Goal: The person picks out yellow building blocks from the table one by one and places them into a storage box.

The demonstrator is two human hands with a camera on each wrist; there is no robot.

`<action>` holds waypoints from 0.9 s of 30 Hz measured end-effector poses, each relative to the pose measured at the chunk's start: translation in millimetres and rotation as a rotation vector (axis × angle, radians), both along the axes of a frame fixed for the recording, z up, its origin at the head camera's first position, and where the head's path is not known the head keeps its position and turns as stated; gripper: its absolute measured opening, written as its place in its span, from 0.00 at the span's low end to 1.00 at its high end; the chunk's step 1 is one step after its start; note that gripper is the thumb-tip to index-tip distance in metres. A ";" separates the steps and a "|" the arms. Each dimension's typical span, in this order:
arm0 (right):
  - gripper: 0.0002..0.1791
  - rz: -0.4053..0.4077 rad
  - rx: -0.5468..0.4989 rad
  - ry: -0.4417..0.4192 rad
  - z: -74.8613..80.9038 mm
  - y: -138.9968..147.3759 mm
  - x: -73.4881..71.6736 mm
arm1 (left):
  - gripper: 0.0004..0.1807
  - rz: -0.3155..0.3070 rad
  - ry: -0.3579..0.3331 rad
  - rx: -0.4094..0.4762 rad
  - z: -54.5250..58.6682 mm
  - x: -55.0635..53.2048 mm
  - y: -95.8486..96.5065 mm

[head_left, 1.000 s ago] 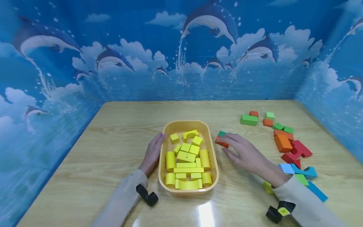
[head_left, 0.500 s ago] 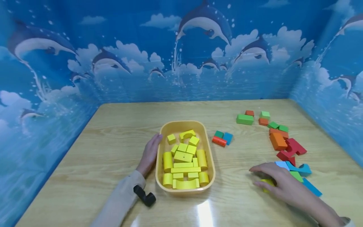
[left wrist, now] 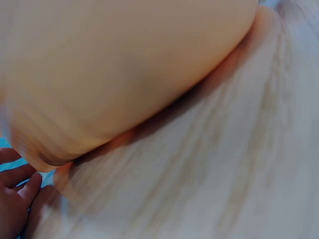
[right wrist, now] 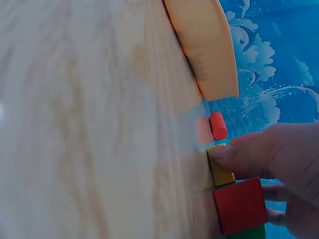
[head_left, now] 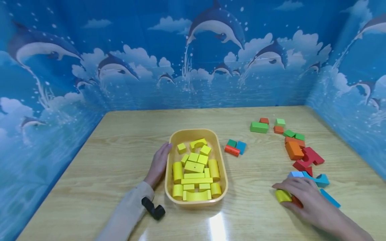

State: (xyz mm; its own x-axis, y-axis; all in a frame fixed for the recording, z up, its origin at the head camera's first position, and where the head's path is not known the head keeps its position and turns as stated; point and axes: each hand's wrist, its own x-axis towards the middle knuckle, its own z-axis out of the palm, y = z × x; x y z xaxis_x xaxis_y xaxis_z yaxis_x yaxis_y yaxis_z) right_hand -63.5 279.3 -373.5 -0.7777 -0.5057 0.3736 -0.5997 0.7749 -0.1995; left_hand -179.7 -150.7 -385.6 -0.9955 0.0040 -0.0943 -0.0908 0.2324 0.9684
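A tan plastic tray (head_left: 193, 134) holds several yellow blocks (head_left: 194, 167). My left hand (head_left: 159, 164) rests against the tray's left side, and the left wrist view shows its fingers (left wrist: 31, 189) loosely extended by the outer wall. On the right, my right hand (head_left: 312, 202) pinches a rounded yellow block (head_left: 282, 196) between thumb and fingers. Close up in the right wrist view, the thumb lies on the yellow block (right wrist: 222, 170), which is beside a red block (right wrist: 240, 206). A bit of green (right wrist: 249, 233) shows below the red one.
Right of the tray lie a red cylinder (head_left: 232, 150), a green block (head_left: 232, 143) and a blue block (head_left: 241, 147) grouped together. Farther right runs a loose line of orange (head_left: 294, 150), red (head_left: 313, 155), green (head_left: 259, 127) and blue (head_left: 322, 180) blocks. Dolphin-printed curtains (head_left: 193, 83) enclose the table.
My right hand has left the small group beside the tray, where a blue block now shows, moved right and toward me, and taken hold of the yellow block. The left hand stays at the tray.
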 end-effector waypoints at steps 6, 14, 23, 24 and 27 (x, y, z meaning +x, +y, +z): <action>0.30 -0.002 -0.001 -0.010 6.9 -11.9 -8.4 | 0.37 -0.008 0.004 0.013 0.2 -0.9 0.6; 0.29 0.098 -0.079 -0.032 40.6 -70.5 -43.0 | 0.37 0.003 -0.012 -0.013 0.0 -1.5 0.1; 0.24 0.230 -0.091 -0.089 65.5 -163.6 -102.1 | 0.37 0.013 0.003 0.009 0.6 -1.2 -1.4; 0.24 0.227 -0.080 -0.115 65.8 -170.1 -108.3 | 0.37 0.016 0.000 0.013 -0.1 -1.3 -1.0; 0.23 0.228 -0.066 -0.178 62.9 -179.3 -120.9 | 0.37 0.017 0.003 0.030 -1.7 -0.9 1.4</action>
